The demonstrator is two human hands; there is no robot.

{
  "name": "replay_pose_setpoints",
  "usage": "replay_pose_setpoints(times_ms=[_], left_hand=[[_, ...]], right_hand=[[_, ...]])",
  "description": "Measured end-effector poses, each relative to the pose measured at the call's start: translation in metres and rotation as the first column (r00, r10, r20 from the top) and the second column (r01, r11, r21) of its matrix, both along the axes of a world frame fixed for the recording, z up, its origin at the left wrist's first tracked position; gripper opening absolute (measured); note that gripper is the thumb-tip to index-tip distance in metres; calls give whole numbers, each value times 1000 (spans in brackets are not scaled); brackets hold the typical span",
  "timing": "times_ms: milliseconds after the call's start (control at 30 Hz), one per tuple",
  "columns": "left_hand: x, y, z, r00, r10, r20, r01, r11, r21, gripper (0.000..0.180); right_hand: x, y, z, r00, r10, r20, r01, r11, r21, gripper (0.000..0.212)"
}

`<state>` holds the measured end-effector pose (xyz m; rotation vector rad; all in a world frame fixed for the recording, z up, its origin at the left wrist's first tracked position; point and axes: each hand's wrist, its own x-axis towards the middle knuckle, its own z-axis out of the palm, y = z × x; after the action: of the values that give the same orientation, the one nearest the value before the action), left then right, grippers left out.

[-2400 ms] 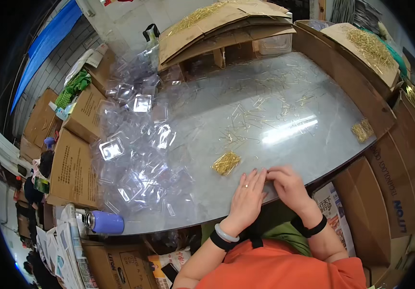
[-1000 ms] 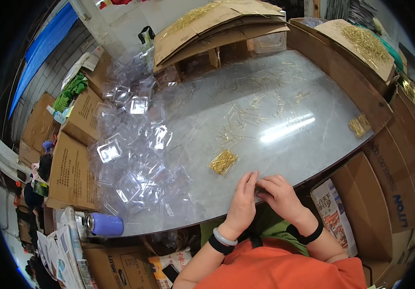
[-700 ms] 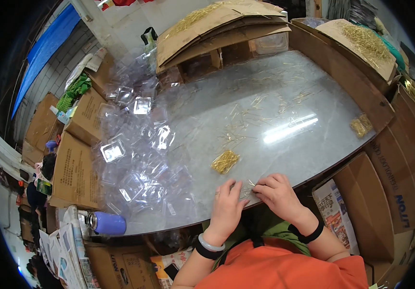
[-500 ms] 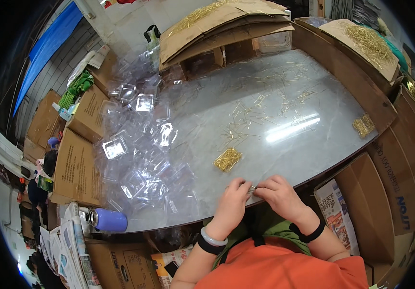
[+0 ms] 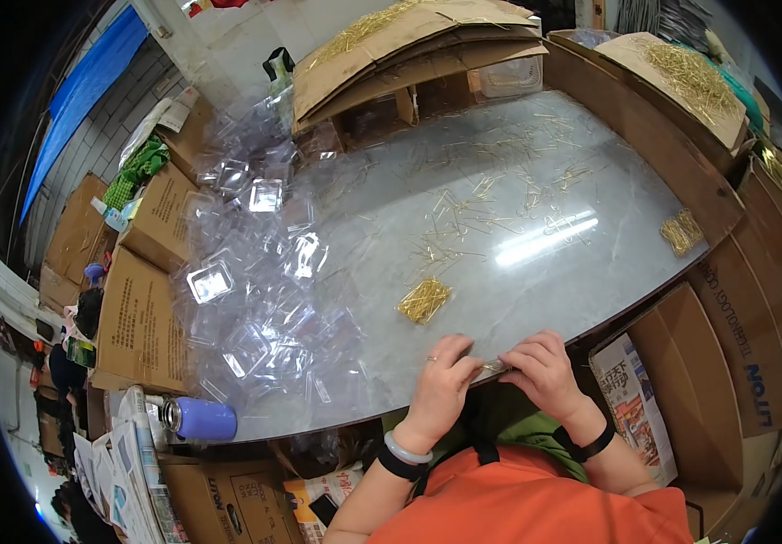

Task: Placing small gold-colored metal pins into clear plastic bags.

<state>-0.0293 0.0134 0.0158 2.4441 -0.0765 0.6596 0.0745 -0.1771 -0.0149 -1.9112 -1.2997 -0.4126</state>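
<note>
At the table's near edge, my left hand (image 5: 444, 385) and my right hand (image 5: 543, 376) face each other, fingers closed on a small shiny piece (image 5: 493, 366). It looks clear with a glint of gold, but my fingers cover most of it and its kind is hard to make out. Just beyond my left hand lies a clear plastic box (image 5: 424, 300) filled with gold wire pins. Loose gold wire pins (image 5: 464, 210) are strewn over the middle and far part of the grey table (image 5: 373, 272).
A heap of clear plastic boxes (image 5: 268, 272) covers the table's left side. A purple bottle (image 5: 205, 418) lies at the near left corner. Another pack of gold pins (image 5: 681, 232) sits at the right edge. Cardboard walls (image 5: 645, 150) border the right, and a cardboard shelf (image 5: 418, 63) the back.
Both hands have moved slightly right, and the gap between them has widened, showing more of the shiny piece. The whole view has shifted a little; the things on the table look unchanged.
</note>
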Motion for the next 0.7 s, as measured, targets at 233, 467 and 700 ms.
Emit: replay_pose_setpoints(times_ms=[233,467,700], left_hand=[[-6,4,-11,997,-62,-46,56,992,-111,14],[-8,6,-13,993,-116,-34,114,992,-59,23],[-10,6,-14,992,-120,-33,117,989,-88,26]], right_hand=[[-6,10,8,998,68,11,-68,997,-32,50],[-4,6,-2,997,76,1,-76,997,-14,47],[-5,11,7,991,137,4,-137,990,-29,45]])
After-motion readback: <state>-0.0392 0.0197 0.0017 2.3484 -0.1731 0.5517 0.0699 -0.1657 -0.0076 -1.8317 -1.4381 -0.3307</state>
